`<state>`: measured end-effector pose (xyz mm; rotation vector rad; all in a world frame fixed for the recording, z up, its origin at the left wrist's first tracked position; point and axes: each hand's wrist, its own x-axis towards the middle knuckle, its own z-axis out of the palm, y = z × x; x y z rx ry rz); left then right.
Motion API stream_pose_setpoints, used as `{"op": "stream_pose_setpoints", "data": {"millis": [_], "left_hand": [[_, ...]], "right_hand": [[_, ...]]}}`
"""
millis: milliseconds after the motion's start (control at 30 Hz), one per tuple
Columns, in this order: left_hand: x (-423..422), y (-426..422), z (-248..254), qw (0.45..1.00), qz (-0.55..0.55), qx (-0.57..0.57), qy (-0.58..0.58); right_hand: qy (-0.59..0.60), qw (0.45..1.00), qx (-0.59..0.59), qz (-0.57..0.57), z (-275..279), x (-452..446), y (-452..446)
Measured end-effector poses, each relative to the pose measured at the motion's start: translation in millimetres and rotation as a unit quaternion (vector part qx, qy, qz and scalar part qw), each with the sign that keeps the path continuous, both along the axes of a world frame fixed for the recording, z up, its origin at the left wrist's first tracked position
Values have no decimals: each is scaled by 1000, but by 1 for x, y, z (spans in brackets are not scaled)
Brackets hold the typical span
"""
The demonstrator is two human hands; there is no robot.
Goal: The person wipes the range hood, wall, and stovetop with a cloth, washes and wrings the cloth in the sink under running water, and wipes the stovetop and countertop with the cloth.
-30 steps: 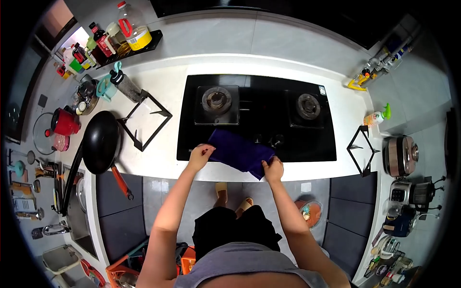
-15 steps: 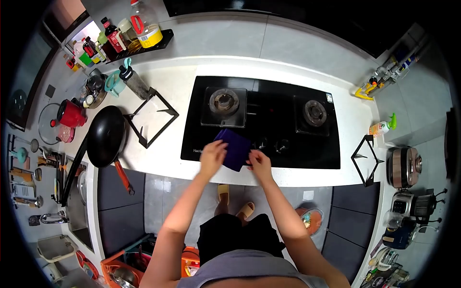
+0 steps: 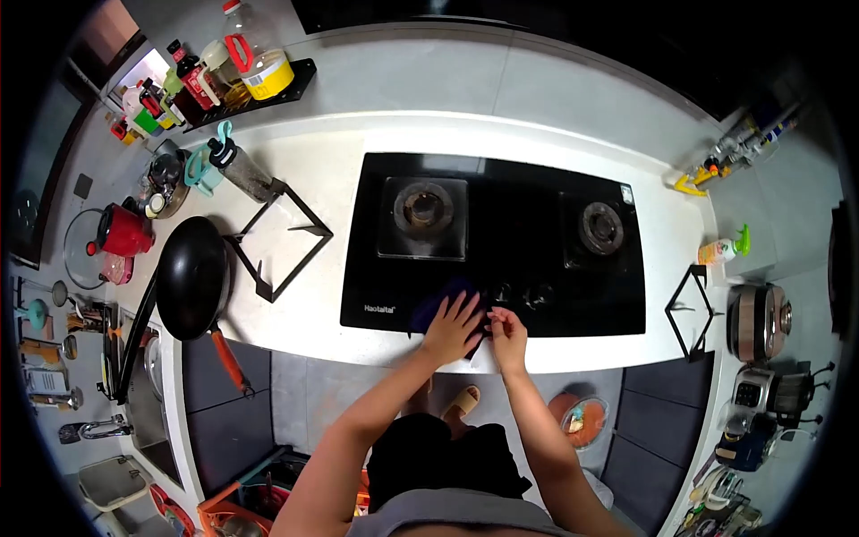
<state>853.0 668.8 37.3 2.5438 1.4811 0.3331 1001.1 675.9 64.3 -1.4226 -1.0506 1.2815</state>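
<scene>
Cloth (image 3: 435, 302) of dark purple was partly covered by the left hand (image 3: 455, 328), spread wide at the near edge of the hob (image 3: 573, 306). Just beside, the right hand (image 3: 508, 335) was half-curled; whether anything was gripped could not be told. On the desk (image 3: 309, 315), a black pan (image 3: 191, 277) was placed at left. Farther, two burners (image 3: 422, 208) were seen.

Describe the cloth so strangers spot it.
Find the black gas hob on the white countertop. At its front edge, left of the knobs, the cloth lies partly under the spread left hand. Its dark purple colour separates it from the hob.
</scene>
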Motion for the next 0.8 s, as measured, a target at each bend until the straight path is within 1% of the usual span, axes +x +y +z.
{"op": "stream_pose_setpoints", "data": {"millis": [67,133,167,200,267,333,367,467,500,567,633,667,733,800], "left_hand": [[-38,-11,8,998,27,-47,-3],[-84,-3,-1,984,171,-41,38],[-102,8,-11,970,240,-11,35],[-113,23,-5,957,290,2,11],[-116,58,-9,941,338,17,5],[-129,91,-13,949,313,26,0],[-134,106,-15,953,301,30,-4],[-163,144,-10,975,223,-4,16],[-173,158,-12,981,194,5,16],[-191,189,-6,992,128,19,10],[-203,226,-6,997,67,44,18],[-208,247,-9,997,43,56,23],[-210,291,-18,995,49,79,36],[-203,315,-26,987,118,109,27]], "right_hand": [[-17,999,39,14,3,-13,14],[-32,999,26,26,15,-24,28],[-28,999,23,28,16,-29,34],[-25,999,22,31,16,-34,42],[-30,999,24,33,14,-44,50],[-46,998,37,37,14,-49,54],[-31,999,27,24,7,-48,55],[-38,999,1,-5,9,-41,58],[-60,998,15,-14,8,-37,60],[-57,998,-2,-37,18,-34,61],[-60,996,-5,-62,16,-30,62],[-70,997,-4,-46,14,-27,59],[-91,994,-17,-53,15,-29,59],[-93,994,-11,-49,20,-34,58]]}}
